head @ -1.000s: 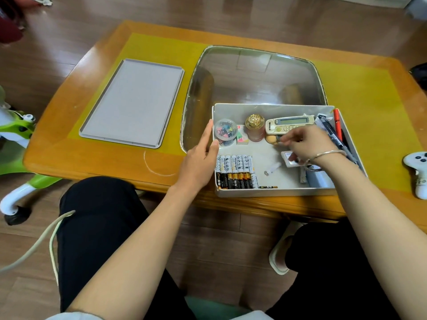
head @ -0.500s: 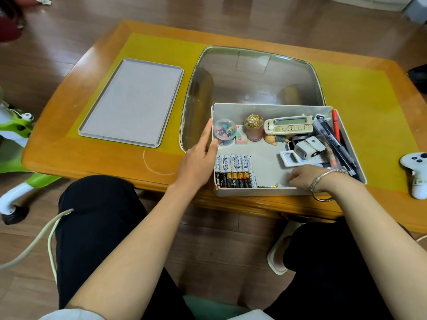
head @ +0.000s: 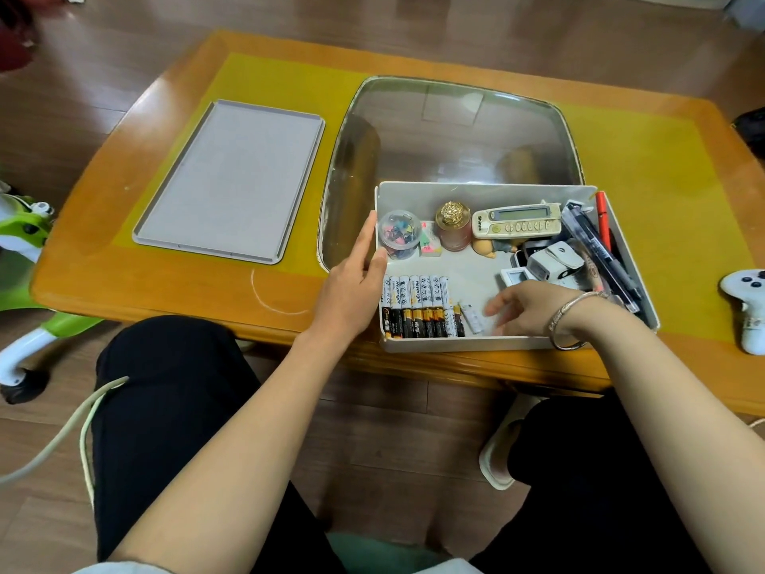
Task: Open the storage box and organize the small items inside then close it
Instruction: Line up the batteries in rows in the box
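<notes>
Storage box [head: 488,192] open at near edge of bench [head: 124,292], lid [head: 232,180] lying flat well to left. Left hand [head: 352,283] flat against box's left wall, fingers straight, steadying. Right hand [head: 525,310] inside box, fingers loosely spread, grasping nothing, tips by small white piece [head: 473,319] beside batteries [head: 418,304]. Box looks light, rigid plastic; best held by side walls. Contents small, loose, likely to roll. Glossy wood bench, yellow mat [head: 645,167], glass inset [head: 451,130]; wood floor.

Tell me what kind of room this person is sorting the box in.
Most likely a home living room: a low wooden coffee table with a glass inset over wood flooring, a white game controller at its right edge, and a green child's ride-on toy on the floor at left.
</notes>
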The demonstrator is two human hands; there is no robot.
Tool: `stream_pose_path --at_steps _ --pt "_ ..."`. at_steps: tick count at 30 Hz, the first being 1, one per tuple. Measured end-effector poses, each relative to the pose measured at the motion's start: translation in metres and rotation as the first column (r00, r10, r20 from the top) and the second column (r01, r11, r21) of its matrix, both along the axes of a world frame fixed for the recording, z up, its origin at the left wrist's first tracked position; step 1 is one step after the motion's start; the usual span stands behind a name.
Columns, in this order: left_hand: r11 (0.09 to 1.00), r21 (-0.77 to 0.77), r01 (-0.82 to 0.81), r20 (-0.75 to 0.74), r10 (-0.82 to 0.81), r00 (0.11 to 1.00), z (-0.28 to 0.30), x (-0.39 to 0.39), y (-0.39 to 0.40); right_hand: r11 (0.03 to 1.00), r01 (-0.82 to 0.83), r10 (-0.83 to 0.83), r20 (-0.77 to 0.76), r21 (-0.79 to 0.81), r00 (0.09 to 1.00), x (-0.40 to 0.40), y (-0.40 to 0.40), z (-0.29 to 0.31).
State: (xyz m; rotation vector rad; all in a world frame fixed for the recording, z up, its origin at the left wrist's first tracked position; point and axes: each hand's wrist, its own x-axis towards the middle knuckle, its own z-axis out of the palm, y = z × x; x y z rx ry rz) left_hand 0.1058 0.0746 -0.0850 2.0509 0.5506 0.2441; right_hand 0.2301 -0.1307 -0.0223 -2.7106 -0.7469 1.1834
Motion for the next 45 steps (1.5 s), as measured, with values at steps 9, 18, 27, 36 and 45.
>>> stream_pose_path --at_steps 9,18,27,36,45 --pt "1.000 0.002 -0.005 -0.001 0.005 1.000 0.000 -0.001 0.000 0.998 -0.051 0.057 0.146 -0.043 0.988 -0.007 0.014 -0.004" --pt "1.000 0.005 0.002 -0.001 -0.002 1.000 0.000 0.000 0.000 0.970 -0.127 0.170 0.204 -0.206 0.964 -0.011 0.036 -0.018" --pt "1.000 0.018 0.004 -0.002 -0.004 1.000 -0.001 -0.001 0.000 0.989 -0.096 0.131 0.354 -0.113 0.926 -0.006 0.025 -0.024" --pt "1.000 0.014 -0.001 -0.003 0.001 1.000 -0.001 -0.001 0.000 0.954 -0.214 0.273 0.314 -0.210 0.909 -0.004 0.035 -0.025" --pt "1.000 0.016 0.000 -0.010 0.000 1.000 0.000 -0.001 0.000 0.993 -0.115 0.091 0.377 0.040 0.922 -0.002 0.030 -0.034"
